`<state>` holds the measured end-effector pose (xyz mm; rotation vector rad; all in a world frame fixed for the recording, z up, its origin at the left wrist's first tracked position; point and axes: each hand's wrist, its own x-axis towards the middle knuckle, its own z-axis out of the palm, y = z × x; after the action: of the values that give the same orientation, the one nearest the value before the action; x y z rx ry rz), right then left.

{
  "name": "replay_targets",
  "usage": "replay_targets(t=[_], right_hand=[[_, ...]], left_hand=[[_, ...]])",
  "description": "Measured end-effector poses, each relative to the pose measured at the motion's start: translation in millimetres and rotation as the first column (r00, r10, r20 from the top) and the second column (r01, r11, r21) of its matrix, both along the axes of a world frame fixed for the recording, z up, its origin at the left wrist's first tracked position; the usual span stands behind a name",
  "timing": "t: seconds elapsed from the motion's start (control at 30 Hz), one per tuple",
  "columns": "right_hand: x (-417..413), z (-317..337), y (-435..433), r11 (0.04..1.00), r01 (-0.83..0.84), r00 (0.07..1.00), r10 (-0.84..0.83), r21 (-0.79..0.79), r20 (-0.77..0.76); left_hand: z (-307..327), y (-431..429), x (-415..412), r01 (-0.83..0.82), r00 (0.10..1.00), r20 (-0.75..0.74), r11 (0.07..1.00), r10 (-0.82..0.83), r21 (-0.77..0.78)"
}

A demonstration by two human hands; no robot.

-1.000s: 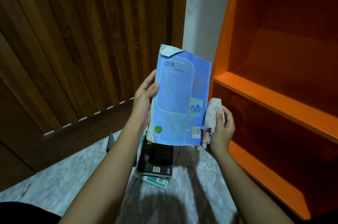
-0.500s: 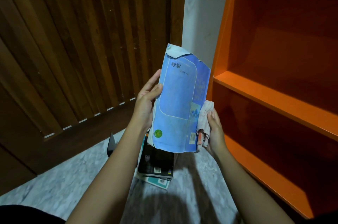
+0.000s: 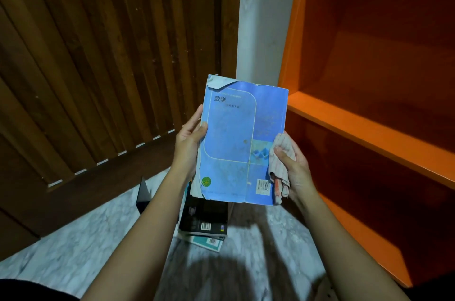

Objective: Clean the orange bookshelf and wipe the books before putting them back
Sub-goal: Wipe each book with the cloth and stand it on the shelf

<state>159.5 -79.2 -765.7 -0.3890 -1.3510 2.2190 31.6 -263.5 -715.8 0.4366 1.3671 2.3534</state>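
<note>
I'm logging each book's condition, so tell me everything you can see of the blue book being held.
The blue book is a worn paperback held upright, cover facing the camera. It shows a white rounded outline, title top left, green logo bottom left, barcode bottom right. The top-left corner is torn and curled, the left edge frayed. The left hand grips its left edge; the right hand holds a cloth against its right edge.

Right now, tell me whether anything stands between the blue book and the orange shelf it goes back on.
Nothing visible blocks it. The left hand grips the blue book at its left edge; the right hand presses the cloth against its right edge, the side facing the orange bookshelf. Only that hand and cloth lie between them.
</note>
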Motion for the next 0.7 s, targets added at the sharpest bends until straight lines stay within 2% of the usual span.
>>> replay_targets(t=[0.2,0.3,0.37,0.47,0.57,0.7], right_hand=[[-2,13,6,0.944,0.221,0.970,-0.239,0.246,0.049],[-2,27,8,0.878,0.310,0.938,-0.344,0.364,0.032],[-6,28,9,0.799,0.321,0.915,-0.401,0.509,0.052],[-10,22,5,0.679,0.258,0.883,-0.455,0.688,0.118],[-5,17,-4,0.567,0.226,0.868,-0.486,0.792,0.100],[0,9,-12,0.451,0.192,0.883,-0.466,0.871,0.047]], left_hand=[[-13,16,3,-0.131,0.987,-0.123,0.972,0.108,-0.196],[-17,27,-3,-0.277,0.947,-0.265,0.876,0.180,-0.395],[-13,36,-1,-0.361,0.905,-0.373,0.833,0.205,-0.420],[-5,54,13,-0.256,0.907,-0.414,0.880,0.076,-0.400],[-5,74,24,-0.137,0.919,-0.391,0.892,-0.047,-0.430],[-7,83,23,-0.161,0.944,-0.331,0.878,0.003,-0.451]])
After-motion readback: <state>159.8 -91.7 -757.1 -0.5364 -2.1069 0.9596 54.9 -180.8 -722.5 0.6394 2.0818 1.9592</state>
